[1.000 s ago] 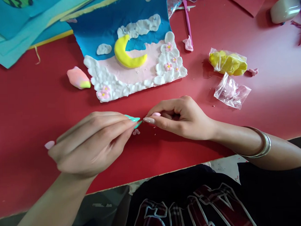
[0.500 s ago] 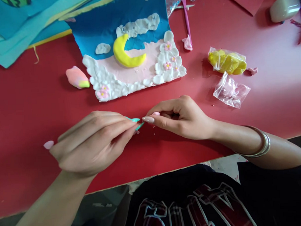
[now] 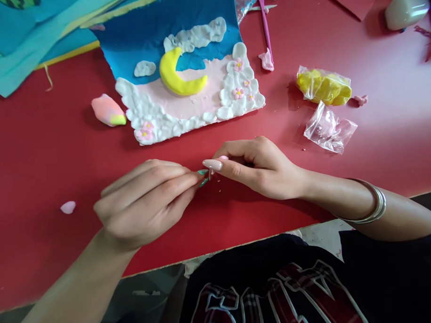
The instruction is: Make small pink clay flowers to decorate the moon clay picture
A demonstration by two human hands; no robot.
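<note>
My right hand [image 3: 261,169] is closed, with a small lump of pink clay [image 3: 224,157] held between its bent fingers and thumb. My left hand [image 3: 149,201] pinches its green-nailed fingertips together against the tip of the right thumb. A tiny pale pink bit shows where the fingertips meet; what the left fingers grip is too small to make out. Just beyond the hands lies a clay picture [image 3: 185,103] with a blue sky, white clouds and small pink flowers. A yellow clay crescent moon [image 3: 173,78] is on it.
On the red table [image 3: 42,153] lie a pink petal-shaped piece [image 3: 67,207], a peach-and-yellow clay lump [image 3: 108,110], bagged yellow clay [image 3: 324,87] and bagged pink clay [image 3: 329,127]. A purple stick tool [image 3: 266,30] is behind. Blue-green sheets [image 3: 31,40] fill the back left.
My left hand has shifted right, bringing its fingertips up to the right thumb tip. The right hand has barely moved and still holds the pink clay.
</note>
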